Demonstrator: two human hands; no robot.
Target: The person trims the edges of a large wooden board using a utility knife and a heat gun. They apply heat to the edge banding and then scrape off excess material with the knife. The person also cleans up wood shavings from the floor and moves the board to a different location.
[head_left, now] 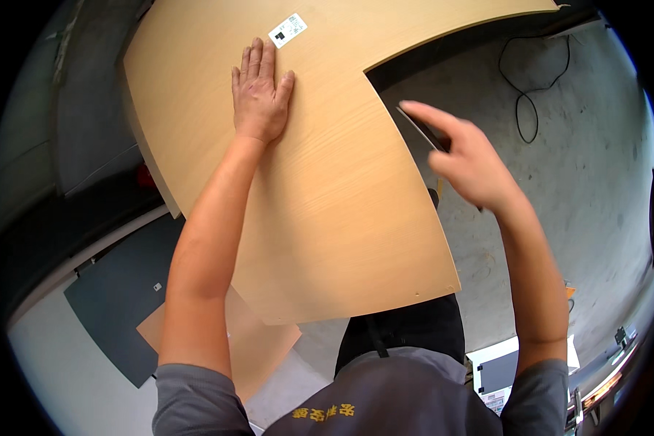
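A large light wood-grain panel [320, 174] with a cut-out corner lies in front of me. My left hand [260, 105] rests flat on it, fingers stretched out, just below a white label [288, 30]. Off the panel's right edge, near the inner corner, my right hand [469, 156] is closed round a thin, flat, dark tool with a pale edge [420, 131]. The index finger lies along the tool. Blur hides its exact kind, and I cannot tell whether it touches the panel's edge.
A dark grey board [127, 291] and a tan board [269, 349] lie at the lower left. On the grey concrete floor [588, 160] at the right is a looped black cable [518, 109]. A white box-like unit [495, 367] stands at the lower right.
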